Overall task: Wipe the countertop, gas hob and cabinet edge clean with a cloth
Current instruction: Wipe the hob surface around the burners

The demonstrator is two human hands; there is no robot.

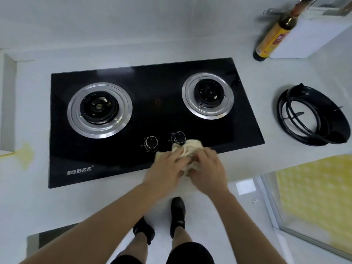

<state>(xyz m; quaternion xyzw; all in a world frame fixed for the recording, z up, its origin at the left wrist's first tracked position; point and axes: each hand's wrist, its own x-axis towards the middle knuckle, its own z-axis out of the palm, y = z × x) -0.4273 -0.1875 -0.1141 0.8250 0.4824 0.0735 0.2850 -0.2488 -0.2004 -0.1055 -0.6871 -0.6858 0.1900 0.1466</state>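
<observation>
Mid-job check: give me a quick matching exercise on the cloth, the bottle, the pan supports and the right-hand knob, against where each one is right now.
Things:
1. cloth
2. bottle
3. pan supports
4. right-hand knob

Places:
A. stacked on the countertop, right of the gas hob
B. bunched between both hands, at the hob's front edge
C. back right of the countertop, beside a white box
D. on the hob's glass, just behind the cloth

Pairs: 1-B, 2-C, 3-A, 4-D
</observation>
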